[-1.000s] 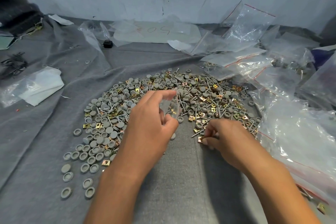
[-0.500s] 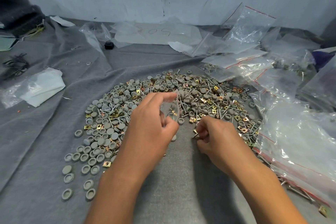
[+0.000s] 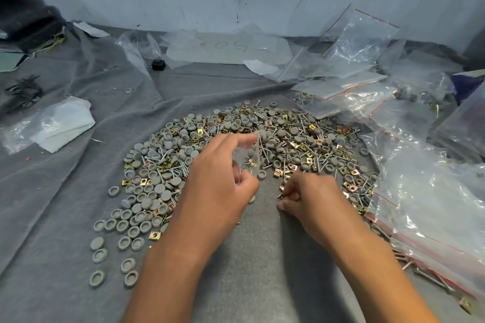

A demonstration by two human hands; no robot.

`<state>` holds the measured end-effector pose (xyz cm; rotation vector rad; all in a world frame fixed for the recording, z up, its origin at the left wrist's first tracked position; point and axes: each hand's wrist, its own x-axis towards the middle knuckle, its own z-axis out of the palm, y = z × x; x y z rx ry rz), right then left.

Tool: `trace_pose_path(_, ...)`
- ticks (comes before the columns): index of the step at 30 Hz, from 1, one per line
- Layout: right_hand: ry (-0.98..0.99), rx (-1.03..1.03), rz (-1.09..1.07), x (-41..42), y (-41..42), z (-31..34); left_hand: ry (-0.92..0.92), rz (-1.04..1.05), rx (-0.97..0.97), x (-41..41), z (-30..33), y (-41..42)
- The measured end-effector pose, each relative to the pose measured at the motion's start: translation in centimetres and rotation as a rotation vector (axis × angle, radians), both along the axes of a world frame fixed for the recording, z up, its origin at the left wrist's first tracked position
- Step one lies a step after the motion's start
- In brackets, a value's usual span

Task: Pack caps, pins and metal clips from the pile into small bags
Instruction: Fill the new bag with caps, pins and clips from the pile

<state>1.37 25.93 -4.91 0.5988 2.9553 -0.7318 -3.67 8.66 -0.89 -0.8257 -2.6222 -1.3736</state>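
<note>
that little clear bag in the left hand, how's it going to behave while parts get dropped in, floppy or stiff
Probably floppy: the small clear bag is thin film, creased where the left hand pinches it. It looks very light, so it may sag or twist once pins drop in. The mouth likely won't stay open unheld, and the glossy film may be slippery.

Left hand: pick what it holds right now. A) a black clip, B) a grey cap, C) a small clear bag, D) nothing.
C: the left hand pinches a small clear bag between thumb and fingers, held up over the near edge of the pile, with a gold clip or two visible through the plastic.
</note>
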Motion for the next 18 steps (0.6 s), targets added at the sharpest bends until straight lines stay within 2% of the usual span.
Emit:
trace_pose_path(3, -0.005, 0.015, -0.051, -0.1, 0.0, -0.3, 0.002, 0.001, 0.000, 0.1, 0.0, 0.0)
trace_pose_path(18, -0.038, 0.208, -0.033, 0.9, 0.1, 0.8, 0.016, -0.001, -0.025, -0.1, -0.2, -0.2)
